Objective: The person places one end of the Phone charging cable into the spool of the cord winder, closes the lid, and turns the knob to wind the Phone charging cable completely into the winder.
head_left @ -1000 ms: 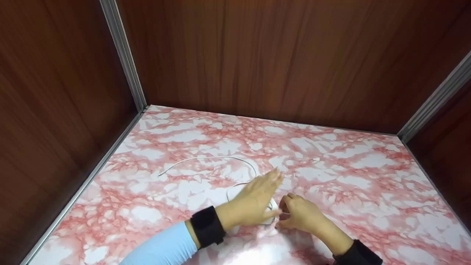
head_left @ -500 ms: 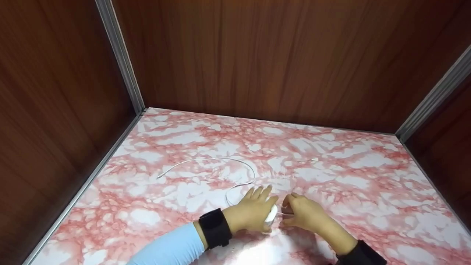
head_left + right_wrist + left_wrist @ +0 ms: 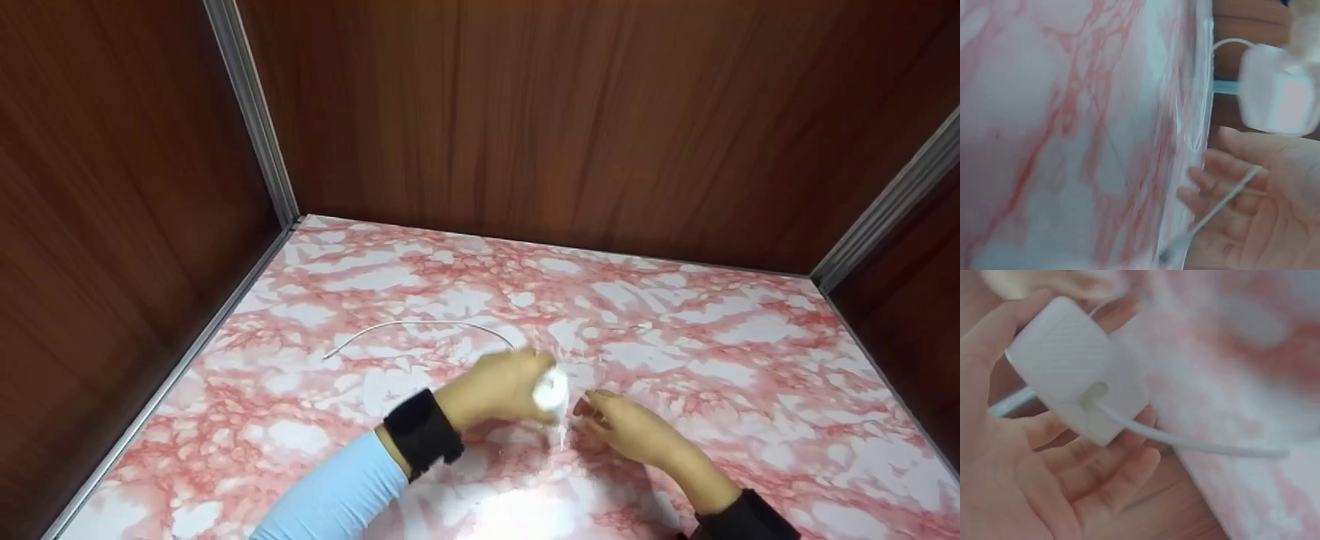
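left hand [image 3: 495, 386]: now raised, fingers gripping white block [image 3: 1067, 354] | right hand [image 3: 634, 429]: fingers loose near cable [image 3: 1224, 200]

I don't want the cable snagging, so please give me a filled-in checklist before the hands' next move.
1. Left hand gripping the block: ok.
2. Short cord running out through the block's slot: ok.
3. Right hand free of the plug cord: cannot tell; the cord crosses the hand in the right wrist view, without showing contact.
4. Cable gathered up: not ok; a curved length lies on the table.
5. Plug type known: cannot tell; too blurred.
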`<action>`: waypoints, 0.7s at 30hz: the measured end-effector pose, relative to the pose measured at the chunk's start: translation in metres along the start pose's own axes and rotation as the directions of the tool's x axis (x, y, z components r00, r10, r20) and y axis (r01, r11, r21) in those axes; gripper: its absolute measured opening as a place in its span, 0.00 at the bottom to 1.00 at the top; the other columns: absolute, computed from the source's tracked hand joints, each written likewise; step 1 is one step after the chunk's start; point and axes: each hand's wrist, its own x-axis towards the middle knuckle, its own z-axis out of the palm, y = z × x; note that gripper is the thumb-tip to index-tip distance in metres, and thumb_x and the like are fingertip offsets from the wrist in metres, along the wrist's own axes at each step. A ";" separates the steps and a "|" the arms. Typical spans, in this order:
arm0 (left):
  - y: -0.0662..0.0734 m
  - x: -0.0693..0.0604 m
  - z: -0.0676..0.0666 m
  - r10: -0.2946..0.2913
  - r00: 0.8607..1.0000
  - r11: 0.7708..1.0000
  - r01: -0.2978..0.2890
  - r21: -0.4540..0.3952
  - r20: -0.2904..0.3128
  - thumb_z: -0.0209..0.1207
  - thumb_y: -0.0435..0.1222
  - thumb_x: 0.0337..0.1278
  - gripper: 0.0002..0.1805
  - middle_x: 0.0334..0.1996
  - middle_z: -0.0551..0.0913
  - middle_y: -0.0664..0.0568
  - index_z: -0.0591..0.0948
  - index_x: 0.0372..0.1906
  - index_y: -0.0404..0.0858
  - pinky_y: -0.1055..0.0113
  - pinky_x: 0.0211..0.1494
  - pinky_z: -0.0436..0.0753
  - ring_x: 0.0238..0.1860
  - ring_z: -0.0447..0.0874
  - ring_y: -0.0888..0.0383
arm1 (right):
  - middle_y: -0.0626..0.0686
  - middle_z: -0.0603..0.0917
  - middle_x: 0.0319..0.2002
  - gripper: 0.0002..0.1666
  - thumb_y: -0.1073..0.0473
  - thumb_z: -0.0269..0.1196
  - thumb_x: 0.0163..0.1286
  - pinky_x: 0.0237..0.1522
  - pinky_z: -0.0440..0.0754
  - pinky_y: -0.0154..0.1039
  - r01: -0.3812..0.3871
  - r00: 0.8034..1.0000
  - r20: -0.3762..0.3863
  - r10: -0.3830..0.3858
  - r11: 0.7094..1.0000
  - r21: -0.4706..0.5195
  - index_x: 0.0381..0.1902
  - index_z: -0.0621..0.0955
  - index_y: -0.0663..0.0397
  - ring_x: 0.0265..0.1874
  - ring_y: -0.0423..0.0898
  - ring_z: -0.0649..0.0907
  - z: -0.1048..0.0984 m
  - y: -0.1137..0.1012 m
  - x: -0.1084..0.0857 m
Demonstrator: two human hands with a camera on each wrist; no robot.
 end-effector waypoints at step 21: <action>0.021 0.002 -0.086 0.054 0.870 0.770 -0.350 -0.534 -0.491 0.73 0.45 0.44 0.33 0.47 0.79 0.53 0.72 0.57 0.43 0.69 0.42 0.81 0.44 0.78 0.59 | 0.47 0.84 0.33 0.16 0.59 0.48 0.78 0.43 0.81 0.41 0.105 0.989 -0.123 -0.083 0.977 0.184 0.47 0.82 0.57 0.37 0.43 0.82 -0.008 -0.003 0.017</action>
